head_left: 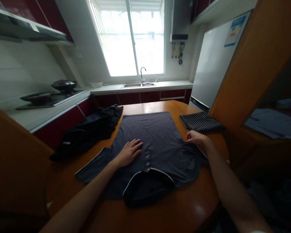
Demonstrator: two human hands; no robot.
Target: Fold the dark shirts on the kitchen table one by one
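Observation:
A dark grey polo shirt lies spread on the wooden table, its collar toward me and its hem at the far side. White piping edges the collar and the left-hand sleeve, and several buttons run down the placket. My left hand rests flat on the shirt's chest, fingers spread, left of the buttons. Over at the shirt's right side, near the sleeve, my right hand has its fingers curled and pinched together at the fabric's edge. The right sleeve is partly bunched beneath that wrist.
A folded black-and-white striped garment lies at the table's right. Dark clothing is heaped over the left edge. Beyond are a sink, a stove with pans and a fridge. Wooden panels flank both sides.

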